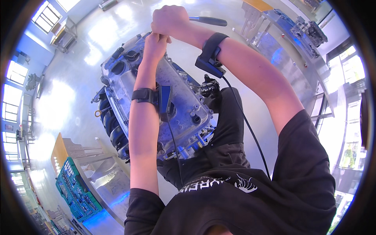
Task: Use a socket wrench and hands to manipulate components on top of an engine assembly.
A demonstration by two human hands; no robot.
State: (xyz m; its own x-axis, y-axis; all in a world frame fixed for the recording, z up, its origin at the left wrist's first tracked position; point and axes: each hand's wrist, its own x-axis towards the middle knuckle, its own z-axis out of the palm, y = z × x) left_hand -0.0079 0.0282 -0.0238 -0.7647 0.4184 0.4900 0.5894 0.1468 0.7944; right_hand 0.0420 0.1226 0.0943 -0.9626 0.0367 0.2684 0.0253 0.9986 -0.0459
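Observation:
My right hand (170, 19) is closed on a wrench (208, 20) at the top of the head view, its dark handle sticking out to the right. My left hand (155, 47) is just below and touching it, fingers curled at the top edge of the engine (178, 117); what they hold is hidden. The engine has a silver ribbed cover, a black cap (118, 67) and a black manifold (109, 119) on its left side. Both wrists carry strapped black devices with cables.
An open teal socket case (78, 190) lies at the lower left by a wooden-topped bench (66, 147). Another engine (313, 33) stands on a bench at the upper right. More tables line the left wall. My dark-clothed leg (231, 113) is beside the engine's right side.

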